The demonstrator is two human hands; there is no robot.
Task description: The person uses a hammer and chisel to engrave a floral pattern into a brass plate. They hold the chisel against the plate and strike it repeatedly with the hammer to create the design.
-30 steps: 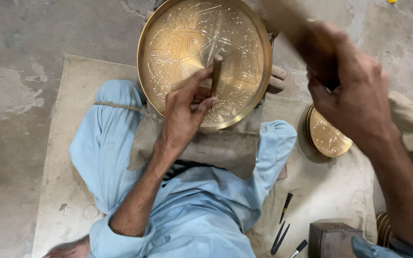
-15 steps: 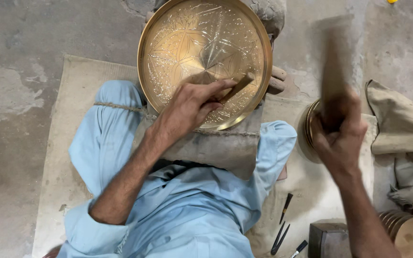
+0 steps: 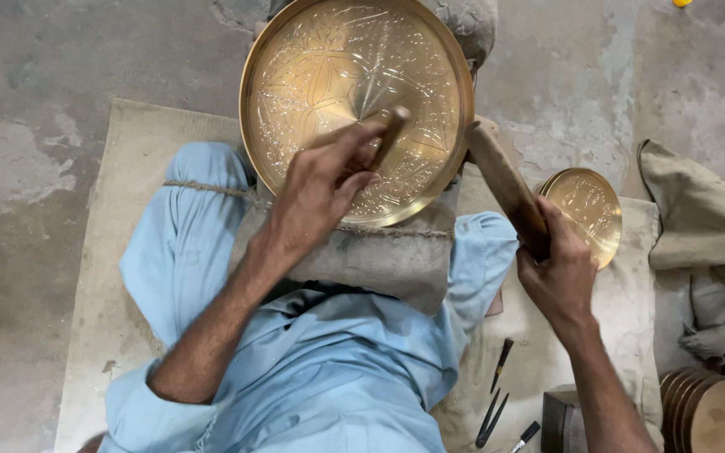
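My left hand [image 3: 320,197] pinching chisel [image 3: 389,134] against big engraved brass tray [image 3: 312,67]; right hand [image 3: 557,273] fisted round wooden mallet [image 3: 501,180], at tray's four o'clock edge.

Left forearm enters from lower left, bare below a rolled pale-blue sleeve, and runs diagonally up and to the right. Left hand [image 3: 322,191] is seen back-on, wrist roughly straight, fingers curled, thumb and forefinger pinched together at the upper right of the hand. Grip appears firm, though the fingertips are partly hidden. Right forearm enters from the lower right edge, bare, rising up and slightly left. Right hand [image 3: 557,273] is closed into a full fist, knuckles toward the camera, thumb wrapped over the fingers, wrist slightly cocked. The two hands are well apart, left higher than right.
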